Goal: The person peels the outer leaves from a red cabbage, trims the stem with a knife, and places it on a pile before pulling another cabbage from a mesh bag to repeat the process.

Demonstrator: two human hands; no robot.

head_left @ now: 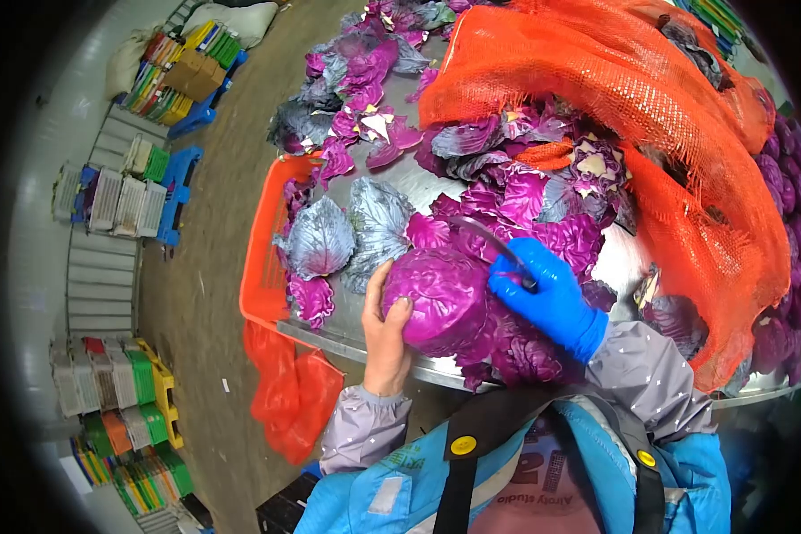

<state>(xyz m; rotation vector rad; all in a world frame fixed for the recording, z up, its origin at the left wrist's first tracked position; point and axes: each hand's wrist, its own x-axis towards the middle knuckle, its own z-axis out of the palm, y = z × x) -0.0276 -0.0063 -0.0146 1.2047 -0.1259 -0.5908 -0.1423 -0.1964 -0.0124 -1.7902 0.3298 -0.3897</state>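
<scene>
A peeled red cabbage (436, 301) rests near the front edge of the metal table (423, 189). My left hand (388, 334), bare, is closed around its left side, thumb on the near face. In a blue glove, my right hand (547, 294) grips a curved knife (482, 233) just right of the cabbage. The blade reaches up and left past the cabbage's top, and the fist hides the handle. Loose purple leaves (521, 351) lie under my right hand and against the cabbage. Two large grey-purple outer leaves (320, 238) lie to its left.
An orange mesh sack (587, 67) with cabbage and leaves inside covers the table's right side. An orange crate (262, 249) stands at the left edge, with red netting (294, 392) hanging below. Leaf scraps (360, 80) cover the far end. Stacked crates (125, 200) line the left wall.
</scene>
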